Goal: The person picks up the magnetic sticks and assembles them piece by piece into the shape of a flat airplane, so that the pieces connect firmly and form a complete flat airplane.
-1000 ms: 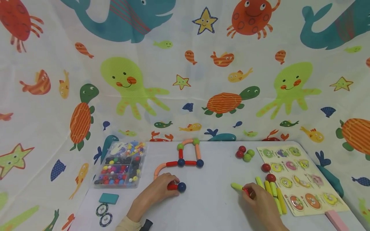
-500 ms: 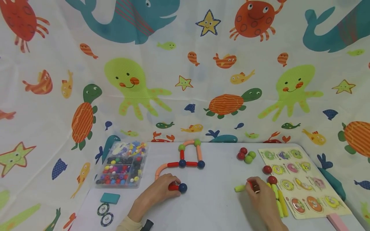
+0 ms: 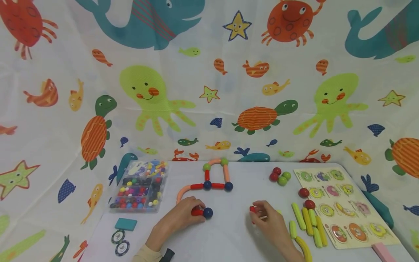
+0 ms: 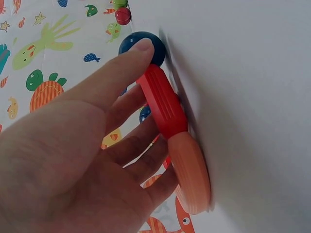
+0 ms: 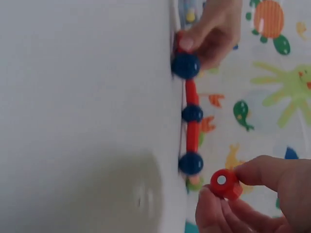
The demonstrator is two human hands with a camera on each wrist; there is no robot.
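My left hand pinches a red magnetic rod joined to a dark blue ball. In the left wrist view the thumb presses on the blue ball, and a peach curved rod continues from the red one. That peach curve leads up to a frame of red and peach rods with blue and green balls. To the right, my right hand holds another red rod between thumb and fingers, its round end with a pale disc facing the right wrist camera.
Several yellow-green rods and red balls lie right of my right hand, beside a food-picture board. Green balls sit farther back. At left are a compartment box of beads, a teal block and two round chips.
My right hand has moved left with the red rod, away from the yellow-green rods, uncovering some of them. The left hand has stayed in place on its rod and ball.
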